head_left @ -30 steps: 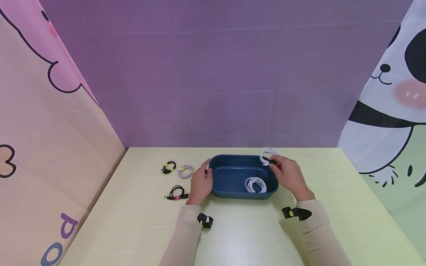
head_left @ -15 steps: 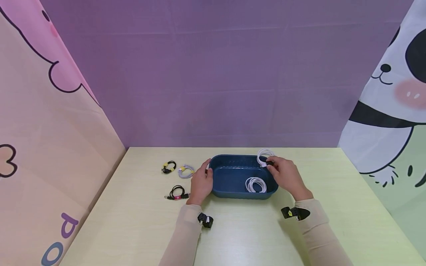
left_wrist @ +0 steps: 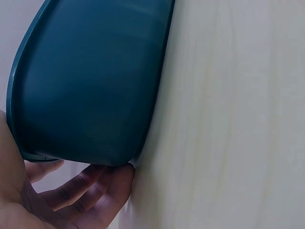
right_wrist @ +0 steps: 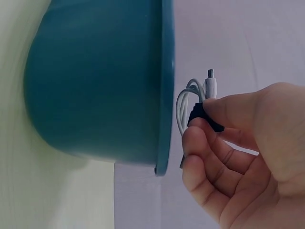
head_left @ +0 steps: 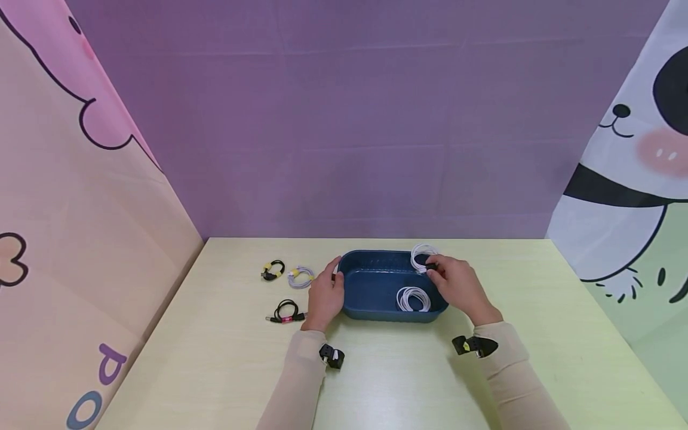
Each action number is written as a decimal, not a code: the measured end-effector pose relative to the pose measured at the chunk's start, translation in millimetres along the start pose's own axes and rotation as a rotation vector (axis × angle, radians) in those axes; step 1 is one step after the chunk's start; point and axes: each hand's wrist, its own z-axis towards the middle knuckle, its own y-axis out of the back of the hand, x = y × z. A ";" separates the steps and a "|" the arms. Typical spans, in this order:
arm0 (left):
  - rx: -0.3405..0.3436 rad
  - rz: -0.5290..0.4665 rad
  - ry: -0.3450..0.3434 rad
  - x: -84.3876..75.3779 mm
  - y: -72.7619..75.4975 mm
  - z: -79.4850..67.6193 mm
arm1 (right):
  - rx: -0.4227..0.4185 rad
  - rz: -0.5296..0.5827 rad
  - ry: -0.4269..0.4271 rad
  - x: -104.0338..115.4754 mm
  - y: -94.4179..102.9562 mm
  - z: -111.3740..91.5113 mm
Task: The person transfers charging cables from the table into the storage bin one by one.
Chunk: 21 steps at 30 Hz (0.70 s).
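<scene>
A dark blue plastic bin (head_left: 371,289) sits on the table, with a coiled white cable (head_left: 412,298) inside at its front right. My left hand (head_left: 324,298) holds the bin's left end; in the left wrist view its fingers (left_wrist: 119,188) curl against the outer end wall. My right hand (head_left: 463,288) pinches a second white cable (head_left: 419,257), looped and bound with a black strap (right_wrist: 200,114), at the rim level of the bin's back right corner. The right wrist view shows that cable's metal plug (right_wrist: 210,74) pointing up, beside the bin's rim (right_wrist: 167,95).
Left of the bin lie a black cable with yellow bands (head_left: 273,270), a pale lilac cable (head_left: 301,277) and a black cable with a red band (head_left: 286,312). A purple cloth (head_left: 344,119) hangs behind the table's back edge, and printed cloths flank both sides.
My right hand has moved slightly left and down, bringing the strapped white cable farther over the bin's back right corner. My left hand and the bin stay in place.
</scene>
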 end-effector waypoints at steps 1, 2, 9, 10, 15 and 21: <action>0.001 0.000 0.000 -0.1 -0.1 -0.1 | 0.003 0.001 0.003 0.2 -0.3 -0.1; 0.001 0.000 0.001 -0.1 -0.1 -0.2 | 0.006 0.002 0.003 0.4 -0.5 -0.2; 0.003 -0.008 -0.002 -0.1 -0.1 -0.1 | 0.035 0.004 0.000 2.0 -1.5 -1.1; 0.001 -0.008 -0.004 0.0 -0.1 -0.2 | 0.036 0.005 0.002 2.0 -1.4 -1.0; -0.003 -0.010 -0.014 0.7 -0.7 -0.1 | 0.049 0.004 0.009 2.2 -1.8 0.5; -0.003 -0.008 -0.017 1.4 -0.9 -0.3 | 0.061 0.000 0.013 2.0 -3.7 2.2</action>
